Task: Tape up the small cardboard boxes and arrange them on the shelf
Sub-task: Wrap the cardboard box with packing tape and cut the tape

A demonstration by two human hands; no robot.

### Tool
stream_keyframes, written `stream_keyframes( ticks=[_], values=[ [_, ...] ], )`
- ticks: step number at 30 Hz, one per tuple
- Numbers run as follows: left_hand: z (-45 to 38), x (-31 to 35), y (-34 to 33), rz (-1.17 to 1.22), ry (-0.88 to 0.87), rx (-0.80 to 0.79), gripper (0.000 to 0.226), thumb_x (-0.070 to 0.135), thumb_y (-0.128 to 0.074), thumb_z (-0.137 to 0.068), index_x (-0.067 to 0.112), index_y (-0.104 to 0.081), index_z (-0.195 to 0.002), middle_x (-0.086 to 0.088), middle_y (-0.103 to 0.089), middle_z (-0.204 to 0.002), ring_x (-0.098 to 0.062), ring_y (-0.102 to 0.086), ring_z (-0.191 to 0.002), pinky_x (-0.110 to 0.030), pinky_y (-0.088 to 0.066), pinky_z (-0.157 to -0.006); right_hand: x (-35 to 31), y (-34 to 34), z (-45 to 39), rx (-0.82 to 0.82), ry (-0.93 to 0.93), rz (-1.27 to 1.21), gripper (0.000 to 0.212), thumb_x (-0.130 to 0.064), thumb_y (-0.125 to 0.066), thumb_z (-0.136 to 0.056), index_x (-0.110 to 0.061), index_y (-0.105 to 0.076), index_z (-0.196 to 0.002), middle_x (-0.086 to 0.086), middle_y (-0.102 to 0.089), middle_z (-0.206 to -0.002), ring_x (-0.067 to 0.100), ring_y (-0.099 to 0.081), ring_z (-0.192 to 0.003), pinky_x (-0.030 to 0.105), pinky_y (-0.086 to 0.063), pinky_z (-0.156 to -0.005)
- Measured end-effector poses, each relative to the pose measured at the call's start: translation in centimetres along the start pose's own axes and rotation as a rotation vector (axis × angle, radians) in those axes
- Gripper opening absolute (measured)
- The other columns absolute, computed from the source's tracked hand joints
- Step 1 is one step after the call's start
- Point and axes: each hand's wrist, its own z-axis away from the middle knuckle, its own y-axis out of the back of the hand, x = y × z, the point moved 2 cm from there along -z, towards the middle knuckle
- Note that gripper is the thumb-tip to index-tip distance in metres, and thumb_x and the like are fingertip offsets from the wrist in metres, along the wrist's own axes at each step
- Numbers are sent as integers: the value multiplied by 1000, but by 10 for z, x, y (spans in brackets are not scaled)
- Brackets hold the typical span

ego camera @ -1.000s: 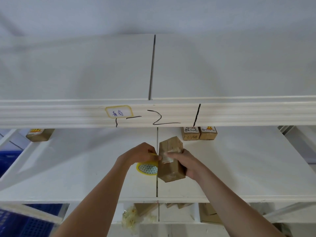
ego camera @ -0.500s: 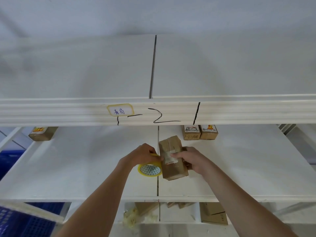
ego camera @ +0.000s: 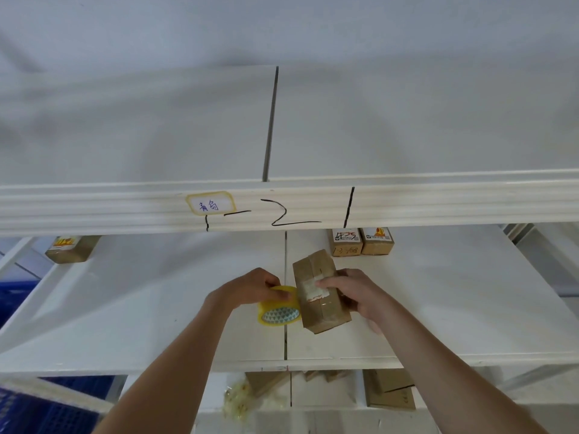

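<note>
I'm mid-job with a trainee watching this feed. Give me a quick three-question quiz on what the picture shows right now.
1. True or false: the left hand grips the yellow tape roll.
2. Which hand holds the cardboard box: A left, B right?
3. How many small boxes stand at the back of the shelf, just right of its seam?

Key: 1 true; 2 B; 3 two, one beside the other.

Single head-worn wide-angle view, close to the white shelf (ego camera: 125, 308), facing forward and slightly downward across its front edge toward the rear.
</note>
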Motion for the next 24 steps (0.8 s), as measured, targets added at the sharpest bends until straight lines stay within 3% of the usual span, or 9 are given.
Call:
stream_keyframes(
  ticks=[6, 11, 15, 20, 24],
  values=[
    [-3, 2, -1, -64, 21, -5, 28, 58, -74, -81, 30, -71, -77, 5, -70, -85, -13, -67, -83, -23, -50, -71, 0, 2, 1, 14, 14, -4, 47, -19, -92, -69, -12, -70, -109, 4, -79, -86, 21, -77, -78, 30, -59, -58],
    [-4, -4, -4, -107, 96, 39, 54, 74, -70, -67, 23, -75, -83, 6, -70, -79, -12, -68, -77, -27, -55, -71, -6, 8, 2, -4, 43, -29, 51, -18, -92, -68, -15, -67, -113, 6, -79, -95, 22, -77, -84, 32, -61, -61],
    [-4, -1, -1, 15, 75, 43, 65, 78, -68, -64, 15, -75, -81, 5, -62, -69, -11, -61, -69, -26, -45, -65, -10, 16, 5, -53, 58, -63, 42, -18, -88, -74, -14, -72, -113, 5, -79, -95, 20, -77, -83, 32, -60, -64],
    [-4, 1, 2, 120, 25, -15, 46, 64, -70, -83, 18, -76, -84, 0, -67, -83, -14, -63, -83, -26, -47, -76, -16, 28, 7, -72, 74, -79, 39, -17, -85, -78, -15, -74, -114, 7, -79, -101, 25, -75, -96, 37, -62, -75],
    [-6, 6, 4, 40, 41, -8, 43, 64, -69, -79, 21, -75, -80, 2, -64, -77, -14, -61, -77, -28, -46, -73, -12, 30, 6, -77, 57, -87, 40, -18, -85, -79, -14, -73, -117, 9, -78, -104, 28, -73, -102, 41, -61, -84]
  ],
)
